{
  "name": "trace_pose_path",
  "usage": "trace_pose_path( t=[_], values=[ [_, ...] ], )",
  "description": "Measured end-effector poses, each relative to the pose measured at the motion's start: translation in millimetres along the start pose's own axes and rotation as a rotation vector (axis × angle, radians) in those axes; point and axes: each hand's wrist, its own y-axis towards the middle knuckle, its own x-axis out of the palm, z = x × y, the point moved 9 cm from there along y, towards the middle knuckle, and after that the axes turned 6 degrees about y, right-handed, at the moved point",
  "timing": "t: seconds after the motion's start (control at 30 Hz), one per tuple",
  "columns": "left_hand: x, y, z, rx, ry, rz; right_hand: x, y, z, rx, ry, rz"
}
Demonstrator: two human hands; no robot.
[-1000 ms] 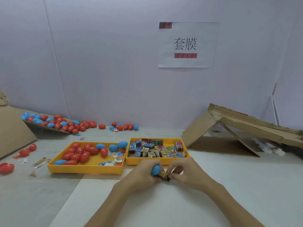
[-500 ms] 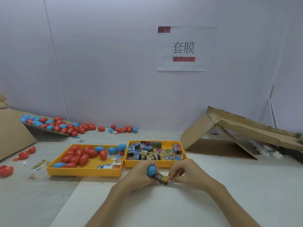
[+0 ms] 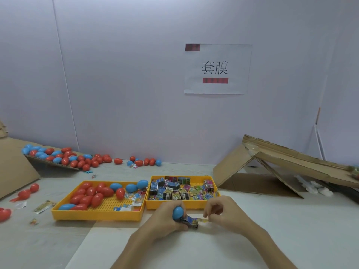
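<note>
Left hand (image 3: 165, 218) gripping blue egg (image 3: 178, 212) — printed sleeve (image 3: 191, 222) between, right hand (image 3: 223, 214) pinching its end

On the white counter (image 3: 194, 249), a yellow plastic tray of red and blue plastic eggs (image 3: 97, 215) is sitting left, just beside a yellow plastic tray of small printed packets (image 3: 194, 205) on its right. Just in front of the right tray, the left hand (image 3: 165, 220) is holding a blue plastic egg (image 3: 178, 212), with a printed film sleeve (image 3: 191, 222) running rightward to the right hand (image 3: 225, 214). Behind the trays, loose red and blue eggs (image 3: 145, 162) are lying along the wall. Far left, a corrugated cardboard ramp (image 3: 58, 164) is carrying more eggs. Far right, a folded brown cardboard sheet (image 3: 272, 166) is standing tent-like. A white paper sign (image 3: 216, 68) is hanging on the wall above.
</note>
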Motion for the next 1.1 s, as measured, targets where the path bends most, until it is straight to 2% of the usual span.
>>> trace_pose_path(
  t=[0.2, 0.33, 0.47, 0.53, 0.67, 0.8, 1.1],
  values=[
    [1, -4, -3, -0.026, -0.022, -0.007, -30, -2, 13, 0.023, 0.326, 0.198],
    [1, -4, -4, -0.04, -0.107, -0.029, -24, 0, 17, 0.047, 0.497, 0.182],
    [-11, -5, 9, 0.013, -0.173, 0.091, -13, 2, 10, 0.018, 0.581, 0.175],
    [-17, -5, 18, 0.049, -0.313, 0.14, -8, 4, 2, 0.008, 0.6, 0.158],
    [-17, -9, 36, 0.112, -0.479, 0.135, 3, 2, -11, -0.027, 0.576, 0.108],
    [-18, -11, 44, 0.142, -0.464, 0.161, 7, -1, -19, -0.047, 0.558, 0.096],
    [-20, -9, 35, 0.09, -0.412, 0.235, 8, -2, -25, -0.058, 0.521, 0.09]
  ],
)
